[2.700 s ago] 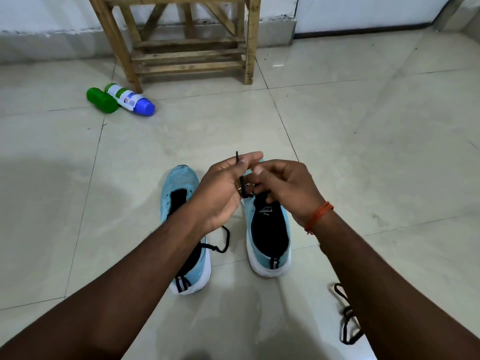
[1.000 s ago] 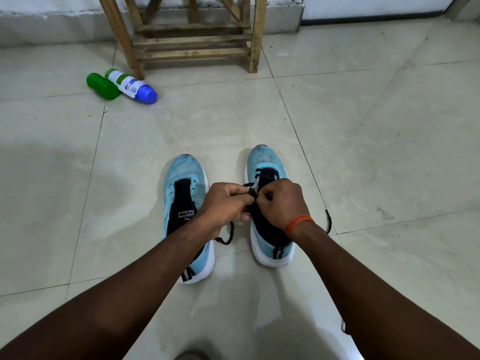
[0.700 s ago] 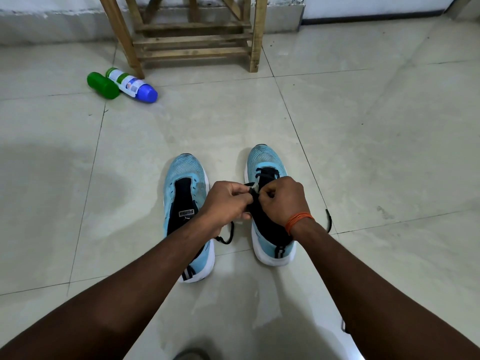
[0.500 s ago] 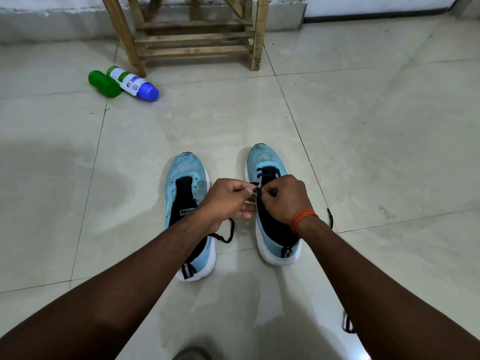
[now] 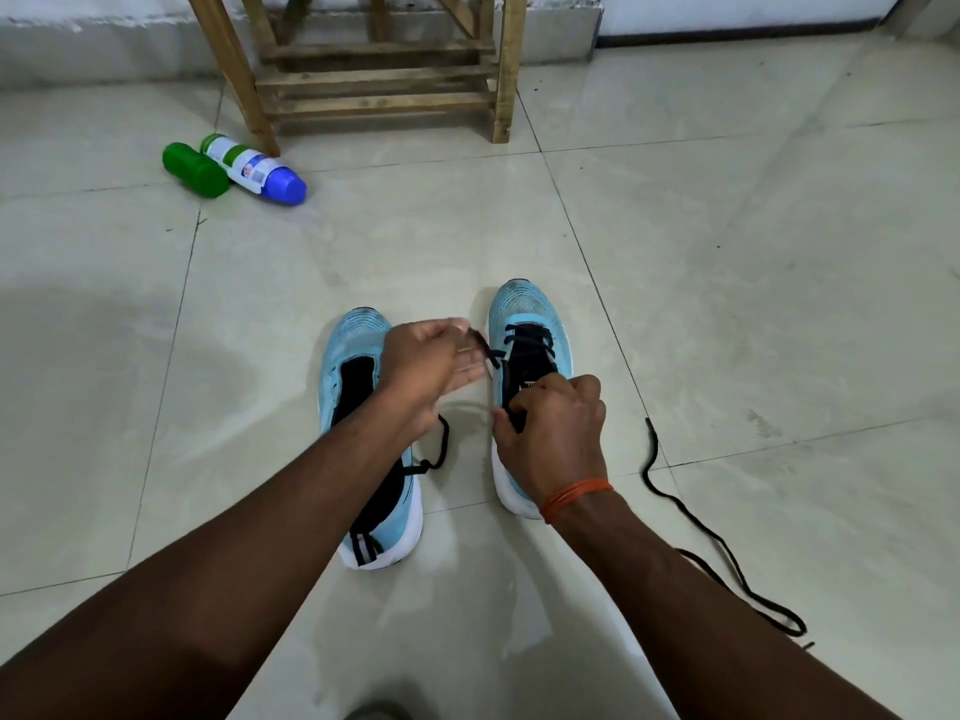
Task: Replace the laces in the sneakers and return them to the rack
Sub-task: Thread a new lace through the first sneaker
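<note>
Two light-blue sneakers stand side by side on the tiled floor, toes pointing away from me. The right sneaker (image 5: 527,311) has a black lace (image 5: 487,350) crossed through its front eyelets. My left hand (image 5: 428,368) pinches the end of that lace between thumb and forefinger, raised between the two shoes, its other fingers straight. My right hand (image 5: 556,439) sits on the right sneaker's middle, fingers curled round its upper at the eyelets. The lace's other end trails over the floor on the right. The left sneaker (image 5: 356,337) is partly under my left forearm.
The wooden rack (image 5: 376,90) stands against the wall straight ahead. A green bottle (image 5: 195,169) and a white bottle with a blue cap (image 5: 257,169) lie beside its left leg. A short black lace loop (image 5: 441,444) lies by the left sneaker's heel.
My left hand has drawn the lace end out and up, away from my right hand. My right hand stays on the right sneaker, and more lace now lies on the floor at right.
</note>
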